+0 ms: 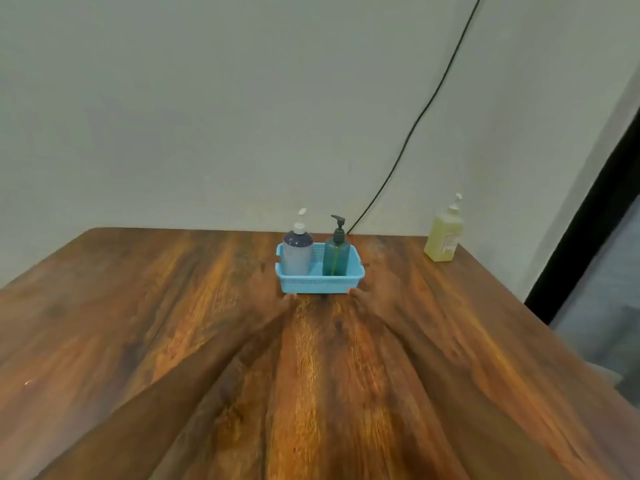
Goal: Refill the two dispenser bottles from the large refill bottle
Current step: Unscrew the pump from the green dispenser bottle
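Observation:
A blue plastic basket point(320, 284) stands on the wooden table near its far edge. It holds two pump dispenser bottles: a grey-white one with dark liquid at the top point(298, 252) on the left and a teal one with a black pump point(336, 253) on the right. The large refill bottle point(444, 237), with yellowish liquid and a white pump, stands apart at the far right corner. Both my arms reach forward. My left hand point(277, 299) is at the basket's front left corner and my right hand point(363, 301) at its front right corner, thumbs touching the front wall. Both hands are blurred, so their fingers cannot be made out.
The wooden table point(173, 323) ends at a pale wall just behind the basket. A black cable point(415, 123) runs down the wall to the table behind the teal bottle. The table's right edge lies close to a dark door frame point(588, 220).

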